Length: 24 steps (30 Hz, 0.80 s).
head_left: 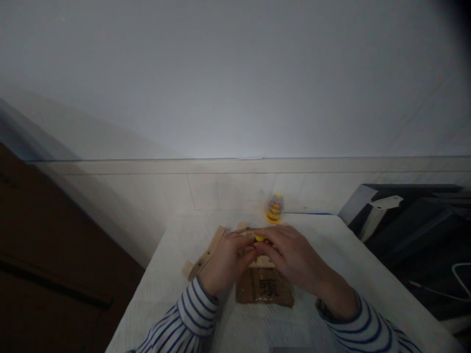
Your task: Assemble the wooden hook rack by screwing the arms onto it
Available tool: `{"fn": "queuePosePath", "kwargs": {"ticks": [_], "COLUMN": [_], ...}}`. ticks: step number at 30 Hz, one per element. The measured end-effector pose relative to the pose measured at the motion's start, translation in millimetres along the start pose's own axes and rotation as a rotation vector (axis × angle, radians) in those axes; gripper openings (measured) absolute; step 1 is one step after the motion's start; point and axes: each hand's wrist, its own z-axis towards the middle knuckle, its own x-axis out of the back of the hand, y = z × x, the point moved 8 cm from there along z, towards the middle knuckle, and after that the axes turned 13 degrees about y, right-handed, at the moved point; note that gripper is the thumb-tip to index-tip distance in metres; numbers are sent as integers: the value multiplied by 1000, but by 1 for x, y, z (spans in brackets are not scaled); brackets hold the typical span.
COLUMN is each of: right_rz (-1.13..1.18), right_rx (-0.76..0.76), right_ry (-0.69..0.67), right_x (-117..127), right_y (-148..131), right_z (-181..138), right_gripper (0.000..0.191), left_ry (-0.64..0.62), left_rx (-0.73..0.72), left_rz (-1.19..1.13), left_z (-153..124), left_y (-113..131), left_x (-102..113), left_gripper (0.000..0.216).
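Observation:
Both hands meet above a light wooden piece that lies on a brown cardboard piece with dark printed characters. Between the fingertips shows a small yellow knob, which looks like the handle end of a small screwdriver; its shaft is hidden. My right hand pinches it with thumb and fingers. My left hand is closed too, thumb and forefinger touching the same spot from the left; what they grip is hidden. Beside my left hand lies a wooden bar with holes and a block at its near end.
A clear dome-shaped container with a yellow base stands at the back of the white table, close to the wall. Dark flat panels lean on the right. Brown wooden furniture stands on the left.

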Motion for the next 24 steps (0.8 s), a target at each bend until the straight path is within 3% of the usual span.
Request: {"fn": "queuePosePath", "kwargs": {"ticks": [6,10,20,24], "right_rz": [-34,-49,11,49], "right_rx": [20,16,24,50], "right_ry": [-25,9,75,39], "right_x": [1,2,8,8], "right_y": [-6,0,3,0], "right_z": [1,2,2,3], "right_gripper": [21,21,31,27], "left_ry": [93,69,64,69], "left_rx": [80,103,117,115], "left_rz": [138,185,243,262], "left_z": [-2,-1,0,0], "left_y": [-6,-2,-3,-2], "left_x": [3,1,-2,0], "left_gripper": [12,3,13,19]}}
